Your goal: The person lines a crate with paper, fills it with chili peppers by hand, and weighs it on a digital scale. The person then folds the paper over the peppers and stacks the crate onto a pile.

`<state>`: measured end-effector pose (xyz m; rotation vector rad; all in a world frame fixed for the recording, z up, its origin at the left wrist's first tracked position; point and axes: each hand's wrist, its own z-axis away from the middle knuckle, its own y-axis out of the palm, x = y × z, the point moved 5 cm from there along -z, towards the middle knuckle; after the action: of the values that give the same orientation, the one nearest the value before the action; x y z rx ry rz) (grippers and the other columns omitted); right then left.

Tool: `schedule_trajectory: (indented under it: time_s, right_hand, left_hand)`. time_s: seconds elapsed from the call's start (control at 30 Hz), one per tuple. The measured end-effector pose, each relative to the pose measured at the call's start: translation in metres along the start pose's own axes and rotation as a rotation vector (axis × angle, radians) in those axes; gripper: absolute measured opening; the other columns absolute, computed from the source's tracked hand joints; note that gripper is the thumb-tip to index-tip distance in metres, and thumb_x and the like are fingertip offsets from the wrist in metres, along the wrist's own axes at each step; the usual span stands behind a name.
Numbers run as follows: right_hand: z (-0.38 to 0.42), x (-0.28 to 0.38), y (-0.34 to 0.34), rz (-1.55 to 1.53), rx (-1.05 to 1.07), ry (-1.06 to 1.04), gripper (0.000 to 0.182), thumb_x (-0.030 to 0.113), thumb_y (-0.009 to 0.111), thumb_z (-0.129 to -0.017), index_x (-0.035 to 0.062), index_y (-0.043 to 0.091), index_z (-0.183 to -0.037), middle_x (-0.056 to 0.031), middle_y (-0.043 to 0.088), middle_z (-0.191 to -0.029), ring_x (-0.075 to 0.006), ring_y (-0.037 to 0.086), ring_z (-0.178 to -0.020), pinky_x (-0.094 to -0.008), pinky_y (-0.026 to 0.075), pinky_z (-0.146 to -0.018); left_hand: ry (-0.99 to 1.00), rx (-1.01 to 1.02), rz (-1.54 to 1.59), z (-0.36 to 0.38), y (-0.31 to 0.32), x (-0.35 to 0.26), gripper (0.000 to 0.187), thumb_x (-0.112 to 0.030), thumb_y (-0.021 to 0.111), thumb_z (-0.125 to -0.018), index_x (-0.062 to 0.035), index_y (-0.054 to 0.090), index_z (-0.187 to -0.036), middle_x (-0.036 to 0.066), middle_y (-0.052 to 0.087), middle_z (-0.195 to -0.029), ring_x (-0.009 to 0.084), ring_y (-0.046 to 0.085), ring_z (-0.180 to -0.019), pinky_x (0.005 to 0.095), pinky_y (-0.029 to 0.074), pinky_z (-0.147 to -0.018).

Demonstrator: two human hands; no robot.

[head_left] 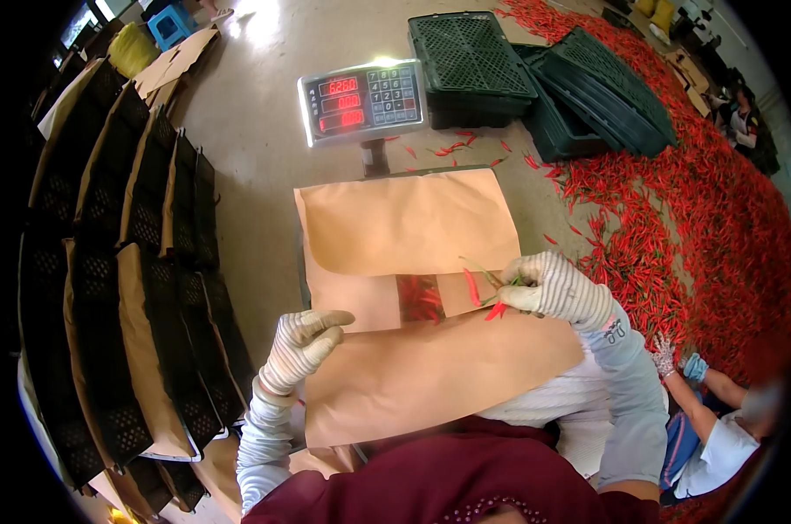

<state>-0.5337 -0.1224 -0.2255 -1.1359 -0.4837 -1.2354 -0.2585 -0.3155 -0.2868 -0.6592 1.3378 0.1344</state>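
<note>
My right hand (557, 286), in a striped white glove, is closed on a few red chili peppers (472, 287) with green stems, above the right side of the paper. My left hand (304, 349), gloved alike, hovers at the paper's left edge with its fingers curled; nothing shows in them. Brown paper sheets (413, 218) are folded outward over a crate on the scale, its walls mostly hidden. Through the gap between the flaps, more red chilies (422, 299) show inside. Behind stands the scale's display (361, 100), lit with red digits.
Stacked black crates lined with brown paper (142, 288) rise at my left. Dark green crates (470, 65) stand beyond the scale. A large chili heap (710, 227) spreads along the right, where another person's gloved hand (664, 356) reaches in. A blue stool (170, 26) is far back.
</note>
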Motion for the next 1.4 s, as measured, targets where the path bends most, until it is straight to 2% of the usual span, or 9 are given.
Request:
schedule_trajectory:
  time_s: [0.3, 0.43, 0.53, 0.8, 0.97, 1.07, 1.2, 1.27, 1.4]
  right_hand:
    - [0.066, -0.100, -0.117, 0.330, -0.462, 0.217, 0.036, 0.018, 0.070, -0.080, 0.0019, 0.061, -0.111, -0.0057, 0.063, -0.078, -0.0125, 0.059, -0.062, -0.0266, 0.048, -0.055]
    - [0.065, -0.100, -0.047, 1.023, 0.051, -0.136, 0.089, 0.025, 0.085, -0.053, 0.0105, 0.048, -0.133, -0.0245, 0.043, -0.133, -0.0422, 0.047, -0.120, -0.0450, 0.044, -0.099]
    - [0.054, -0.110, -0.013, 1.149, 0.033, -0.600, 0.069, 0.017, 0.076, -0.065, 0.0173, 0.051, -0.129, -0.0164, 0.050, -0.129, -0.0332, 0.049, -0.119, -0.0392, 0.043, -0.100]
    - [-0.031, -0.146, -0.051, -0.171, -0.461, -0.184, 0.045, 0.015, 0.060, -0.087, 0.0006, 0.051, -0.128, -0.0119, 0.055, -0.125, -0.0236, 0.052, -0.114, -0.0336, 0.040, -0.100]
    - [-0.106, -0.209, -0.045, -0.259, -0.751, -0.149, 0.037, 0.023, 0.061, -0.091, -0.0022, 0.054, -0.117, -0.0127, 0.060, -0.104, -0.0209, 0.056, -0.091, -0.0317, 0.045, -0.086]
    - [-0.123, -0.220, -0.034, -0.064, -0.934, -0.080, 0.033, 0.023, 0.064, -0.089, -0.0024, 0.055, -0.108, -0.0126, 0.060, -0.099, -0.0212, 0.055, -0.085, -0.0317, 0.046, -0.081]
    - [-0.139, -0.241, -0.025, -0.117, -0.936, 0.030, 0.034, 0.025, 0.064, -0.090, -0.0035, 0.055, -0.107, -0.0118, 0.060, -0.096, -0.0202, 0.055, -0.084, -0.0322, 0.047, -0.078]
    - [-0.133, -0.221, -0.026, -0.182, -0.939, 0.012, 0.035, 0.025, 0.063, -0.090, -0.0038, 0.055, -0.108, -0.0114, 0.059, -0.096, -0.0201, 0.054, -0.084, -0.0321, 0.047, -0.079]
    - [-0.130, -0.223, -0.028, -0.070, -1.015, -0.103, 0.034, 0.026, 0.060, -0.093, -0.0025, 0.056, -0.110, -0.0078, 0.059, -0.094, -0.0187, 0.053, -0.088, -0.0293, 0.044, -0.086]
  left_hand:
    - [0.244, -0.050, -1.058, 0.052, -0.040, 0.081, 0.052, -0.004, 0.060, -0.074, -0.0091, 0.054, -0.125, 0.022, 0.052, -0.126, 0.0383, 0.054, -0.108, 0.0453, 0.045, -0.090]
    - [0.394, -0.024, -0.775, 0.073, -0.002, 0.114, 0.073, -0.021, 0.072, -0.066, -0.0109, 0.045, -0.132, 0.032, 0.038, -0.136, 0.0472, 0.045, -0.117, 0.0533, 0.039, -0.097]
    - [0.508, 0.004, -0.553, 0.053, 0.011, 0.094, 0.043, -0.014, 0.069, -0.069, -0.0147, 0.064, -0.112, 0.022, 0.050, -0.127, 0.0418, 0.050, -0.116, 0.0484, 0.044, -0.095]
    - [0.637, -0.197, -0.945, -0.059, -0.025, 0.035, 0.038, -0.044, 0.058, -0.087, -0.0163, 0.072, -0.110, 0.017, 0.041, -0.142, 0.0401, 0.033, -0.132, 0.0479, 0.028, -0.108]
    - [-0.406, -0.221, -0.295, -0.105, -0.057, 0.166, 0.037, -0.036, 0.057, -0.089, -0.0022, 0.069, -0.101, 0.021, 0.067, -0.097, 0.0325, 0.063, -0.089, 0.0401, 0.048, -0.076]
    - [-0.530, -0.395, -0.342, -0.101, -0.073, 0.182, 0.043, -0.038, 0.051, -0.094, 0.0016, 0.067, -0.097, 0.021, 0.066, -0.080, 0.0258, 0.064, -0.073, 0.0392, 0.048, -0.068]
    - [-0.443, -0.481, -0.729, -0.084, -0.079, 0.223, 0.045, -0.039, 0.049, -0.095, 0.0034, 0.066, -0.098, 0.018, 0.066, -0.085, 0.0223, 0.063, -0.081, 0.0371, 0.048, -0.073]
    - [-0.211, -0.976, 0.032, -0.060, -0.082, 0.163, 0.046, -0.044, 0.050, -0.093, -0.0027, 0.068, -0.103, 0.004, 0.065, -0.082, 0.0159, 0.056, -0.079, 0.0320, 0.046, -0.076]
    - [0.053, -0.729, 0.073, -0.051, -0.056, 0.120, 0.044, -0.036, 0.055, -0.092, 0.0019, 0.061, -0.115, 0.010, 0.066, -0.097, 0.0247, 0.059, -0.095, 0.0333, 0.044, -0.089]
